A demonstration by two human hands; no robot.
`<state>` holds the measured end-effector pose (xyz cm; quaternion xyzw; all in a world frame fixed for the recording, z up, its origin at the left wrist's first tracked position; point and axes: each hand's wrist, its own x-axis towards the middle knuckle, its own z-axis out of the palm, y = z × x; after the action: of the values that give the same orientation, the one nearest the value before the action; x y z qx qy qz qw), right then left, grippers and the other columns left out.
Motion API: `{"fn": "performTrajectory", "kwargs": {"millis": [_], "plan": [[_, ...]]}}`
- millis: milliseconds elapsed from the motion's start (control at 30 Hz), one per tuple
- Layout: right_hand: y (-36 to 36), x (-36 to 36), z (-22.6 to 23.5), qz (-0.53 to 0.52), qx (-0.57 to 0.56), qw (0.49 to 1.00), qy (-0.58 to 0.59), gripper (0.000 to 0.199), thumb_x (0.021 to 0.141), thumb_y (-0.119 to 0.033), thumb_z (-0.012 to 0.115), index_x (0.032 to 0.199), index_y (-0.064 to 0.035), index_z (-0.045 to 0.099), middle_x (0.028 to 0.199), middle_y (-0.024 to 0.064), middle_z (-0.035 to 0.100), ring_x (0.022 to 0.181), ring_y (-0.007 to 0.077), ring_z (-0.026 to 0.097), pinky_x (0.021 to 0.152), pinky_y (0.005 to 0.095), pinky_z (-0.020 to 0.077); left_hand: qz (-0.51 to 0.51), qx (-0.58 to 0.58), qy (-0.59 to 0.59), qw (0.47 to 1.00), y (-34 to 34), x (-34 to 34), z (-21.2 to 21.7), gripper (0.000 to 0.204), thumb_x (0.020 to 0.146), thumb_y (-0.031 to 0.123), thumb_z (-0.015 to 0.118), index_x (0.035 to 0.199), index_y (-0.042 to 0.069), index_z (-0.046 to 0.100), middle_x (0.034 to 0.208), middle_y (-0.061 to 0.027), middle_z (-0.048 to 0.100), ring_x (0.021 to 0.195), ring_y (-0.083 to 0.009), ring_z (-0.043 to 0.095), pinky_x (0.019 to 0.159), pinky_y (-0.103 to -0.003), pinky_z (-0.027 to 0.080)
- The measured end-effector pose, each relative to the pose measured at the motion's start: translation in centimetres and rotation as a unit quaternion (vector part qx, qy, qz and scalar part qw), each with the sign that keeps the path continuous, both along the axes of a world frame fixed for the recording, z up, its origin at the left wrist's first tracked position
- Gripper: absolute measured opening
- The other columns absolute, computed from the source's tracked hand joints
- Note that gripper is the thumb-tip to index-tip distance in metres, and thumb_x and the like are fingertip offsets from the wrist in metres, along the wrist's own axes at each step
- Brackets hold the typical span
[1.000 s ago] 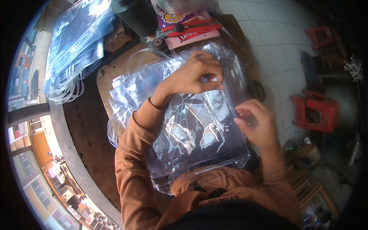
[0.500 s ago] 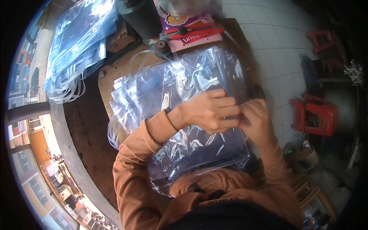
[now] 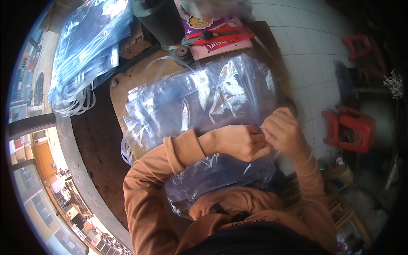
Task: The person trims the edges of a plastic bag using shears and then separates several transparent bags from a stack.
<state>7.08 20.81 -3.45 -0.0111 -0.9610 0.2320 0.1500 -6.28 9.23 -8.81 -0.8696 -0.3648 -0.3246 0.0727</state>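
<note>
A stack of clear plastic bags (image 3: 187, 106) with pale strap handles lies across the work table and reaches to my lap. Over its right edge my left hand (image 3: 242, 142) is closed, fingers curled downward against the plastic. My right hand (image 3: 282, 131) is closed too, knuckles up, right beside the left one at the bags' edge. The fingertips of both hands are turned away or covered, so what they pinch is hidden.
More clear bags (image 3: 91, 38) with white handles (image 3: 76, 100) are piled at the far left. Behind the stack are red-handled pliers (image 3: 219, 36) on a pink box (image 3: 225, 49) and a dark machine part (image 3: 159, 21). Red stools (image 3: 350, 127) stand on the tiled floor (image 3: 306, 70) at right.
My left hand has come down toward me, its wrist bending more. The right hand has shifted only slightly and stays close to it. The plastic under them has flexed.
</note>
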Motion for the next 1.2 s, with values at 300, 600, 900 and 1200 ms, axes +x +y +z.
{"fn": "performTrajectory", "kwargs": {"millis": [300,600,900,1200], "plan": [[6.5,-8.8,1.5,-0.127,0.144,0.963,0.187,0.017,0.069,0.002,0.062,0.073,-0.0060,0.048,0.068,0.0050,0.050,0.067,0.0236,0.053,0.066,0.0341,0.0422,-0.058,-0.008,0.001,0.998,-0.2,0.5,0.0,0.016,0.072,0.013,0.056,0.086,0.005,0.057,0.060,0.0041,0.048,0.059,-0.0083,0.052,0.052,-0.021,0.038],[12.7,-12.3,2.7,-0.308,0.218,0.884,0.278,0.010,0.074,-0.009,0.064,0.073,-0.0076,0.054,0.060,0.0062,0.049,0.053,0.0270,0.051,0.058,0.0383,0.0439,-0.038,0.059,0.047,0.996,-0.8,0.2,-0.2,0.009,0.075,0.011,0.056,0.083,0.008,0.057,0.064,0.0062,0.045,0.060,-0.0056,0.047,0.054,-0.019,0.035],[19.5,-12.3,8.2,-0.437,0.217,0.796,0.358,0.014,0.084,-0.013,0.055,0.080,0.0003,0.051,0.073,0.0230,0.058,0.074,0.0419,0.058,0.061,0.0449,0.0442,-0.038,0.134,0.085,0.987,-0.5,0.3,-0.3,0.007,0.078,0.010,0.050,0.075,0.016,0.048,0.073,0.0063,0.042,0.068,-0.0040,0.045,0.062,-0.019,0.032],[7.5,-3.5,3.2,-0.339,0.088,0.927,0.132,0.023,0.077,-0.004,0.066,0.098,-0.0016,0.057,0.091,0.0118,0.059,0.084,0.0262,0.060,0.074,0.0345,0.0465,-0.065,0.131,0.040,0.988,-0.3,0.4,0.1,0.011,0.078,0.012,0.050,0.070,0.017,0.044,0.074,0.0044,0.037,0.071,-0.0074,0.044,0.065,-0.020,0.034]]}}
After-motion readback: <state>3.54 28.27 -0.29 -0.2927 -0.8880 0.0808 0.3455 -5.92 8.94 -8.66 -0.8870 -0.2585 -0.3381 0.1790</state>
